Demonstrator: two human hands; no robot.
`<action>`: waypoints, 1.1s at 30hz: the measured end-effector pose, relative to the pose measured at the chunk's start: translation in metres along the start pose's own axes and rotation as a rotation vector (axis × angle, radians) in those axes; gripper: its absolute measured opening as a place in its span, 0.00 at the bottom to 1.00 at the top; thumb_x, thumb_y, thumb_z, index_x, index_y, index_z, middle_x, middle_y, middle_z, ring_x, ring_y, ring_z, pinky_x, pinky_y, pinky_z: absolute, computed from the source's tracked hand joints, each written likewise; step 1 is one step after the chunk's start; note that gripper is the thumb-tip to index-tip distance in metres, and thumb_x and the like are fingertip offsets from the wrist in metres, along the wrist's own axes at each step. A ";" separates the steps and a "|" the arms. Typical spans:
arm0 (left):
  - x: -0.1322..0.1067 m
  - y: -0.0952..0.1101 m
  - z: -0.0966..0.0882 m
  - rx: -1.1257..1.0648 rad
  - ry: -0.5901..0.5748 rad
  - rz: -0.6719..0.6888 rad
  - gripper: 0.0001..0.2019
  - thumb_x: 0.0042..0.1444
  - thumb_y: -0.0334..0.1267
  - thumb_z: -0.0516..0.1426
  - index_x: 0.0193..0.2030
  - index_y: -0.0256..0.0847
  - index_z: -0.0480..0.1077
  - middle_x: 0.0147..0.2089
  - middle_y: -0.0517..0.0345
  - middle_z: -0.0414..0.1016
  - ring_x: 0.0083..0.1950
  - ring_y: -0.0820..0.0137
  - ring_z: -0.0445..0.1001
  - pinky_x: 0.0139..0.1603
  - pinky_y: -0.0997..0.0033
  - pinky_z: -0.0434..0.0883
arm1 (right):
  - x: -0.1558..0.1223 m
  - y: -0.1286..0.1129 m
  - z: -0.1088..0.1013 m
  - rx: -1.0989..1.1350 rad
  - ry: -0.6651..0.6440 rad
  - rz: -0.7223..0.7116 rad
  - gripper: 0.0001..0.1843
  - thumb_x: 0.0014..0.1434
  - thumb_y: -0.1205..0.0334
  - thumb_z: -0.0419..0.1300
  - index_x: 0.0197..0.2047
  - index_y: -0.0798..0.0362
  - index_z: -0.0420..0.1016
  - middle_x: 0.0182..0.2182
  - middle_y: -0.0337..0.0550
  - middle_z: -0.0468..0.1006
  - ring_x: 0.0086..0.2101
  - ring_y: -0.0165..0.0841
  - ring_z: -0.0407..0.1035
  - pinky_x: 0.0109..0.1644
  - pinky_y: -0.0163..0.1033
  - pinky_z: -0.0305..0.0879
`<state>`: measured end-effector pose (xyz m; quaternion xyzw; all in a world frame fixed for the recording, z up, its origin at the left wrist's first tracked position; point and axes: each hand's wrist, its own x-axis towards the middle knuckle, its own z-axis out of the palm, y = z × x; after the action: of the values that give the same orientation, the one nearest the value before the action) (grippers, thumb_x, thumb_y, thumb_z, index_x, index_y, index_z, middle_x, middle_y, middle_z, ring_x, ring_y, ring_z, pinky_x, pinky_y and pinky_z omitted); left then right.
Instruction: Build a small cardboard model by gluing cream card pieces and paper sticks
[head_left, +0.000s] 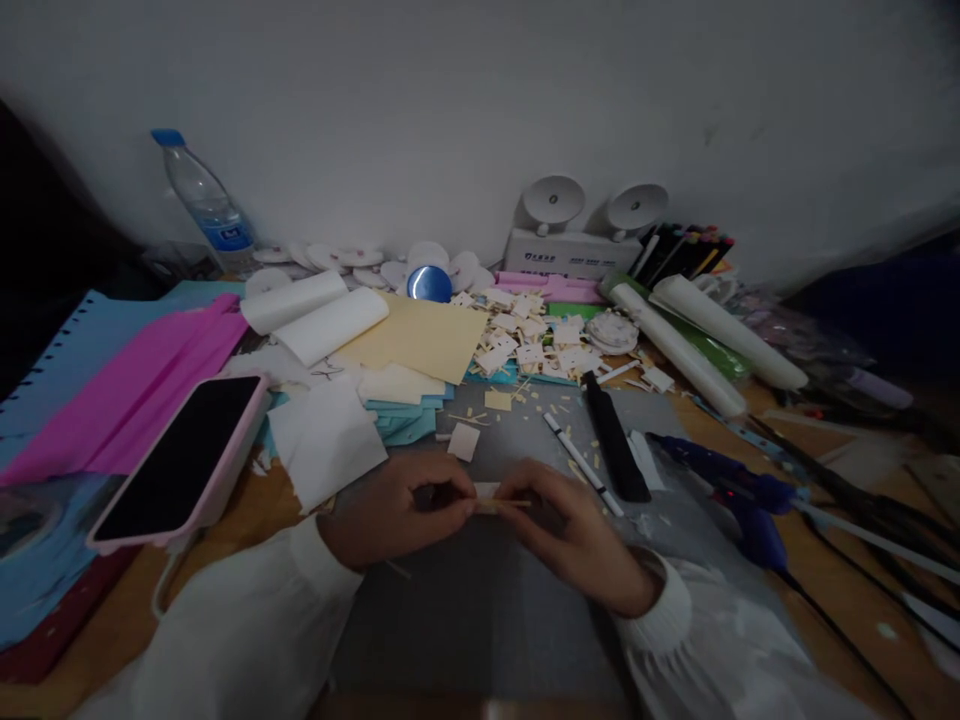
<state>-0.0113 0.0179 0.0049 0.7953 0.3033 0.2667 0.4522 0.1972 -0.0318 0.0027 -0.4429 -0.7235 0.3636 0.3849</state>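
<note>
Over the grey mat (480, 610), both hands pinch a thin, yellowish strip of paper (491, 506) between thumbs and fingertips. My left hand (409, 505) grips its left end. My right hand (574, 525) has the right part, and the tip pokes out past the thumb. A pale piece (487, 490) shows just behind the strip; I cannot tell whether it is joined to it. Beyond the fingers lie a small pale square (463, 442) and a yellow scrap (497, 400). A white pen with dark bands (583, 464) rests to the right of them.
A blue glue gun (739, 490) and its cord lie right, near a black pouch-like strip (616, 440). A heap of small paper pieces (525, 335) sits at the back. On the left are a phone (184, 455), white sheets (328, 440) and a bottle (206, 205).
</note>
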 end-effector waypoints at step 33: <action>-0.001 0.009 0.011 -0.647 -0.136 -0.315 0.06 0.52 0.36 0.63 0.26 0.39 0.74 0.23 0.63 0.65 0.26 0.74 0.62 0.29 0.75 0.61 | -0.016 0.006 0.002 -0.494 0.080 -0.658 0.13 0.63 0.70 0.55 0.51 0.56 0.68 0.33 0.46 0.79 0.32 0.34 0.71 0.36 0.40 0.70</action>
<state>-0.0027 0.0072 0.0081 0.5706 0.2911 0.2224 0.7350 0.2025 -0.0450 -0.0075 -0.2805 -0.8766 0.0191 0.3906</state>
